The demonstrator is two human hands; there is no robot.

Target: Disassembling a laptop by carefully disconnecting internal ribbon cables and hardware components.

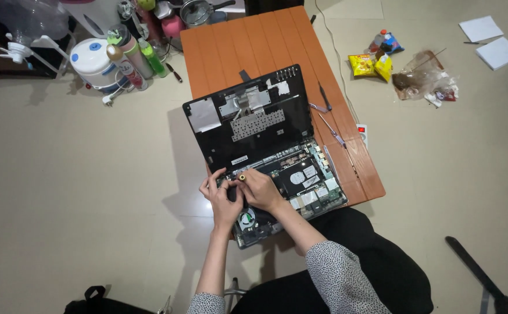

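1. Down at the near edge of the orange table (265,40) lies an opened laptop (265,151) — its black keyboard cover tilted back, the circuit board bared.
2. Both hands meet at the laptop's near left corner; the right hand (260,189) has its fingers pinched together on a small yellow-tipped tool (242,177).
3. The left hand (222,200) rests curled on the chassis, fingers loosely bent; whether it grips anything I cannot tell.
4. The tool's tip is hidden by the fingers.
5. A fan (246,219) peeks out beneath the wrists, partly covered.
6. Thin hand tools (326,116) lie on the table, right of the laptop — too small to identify.
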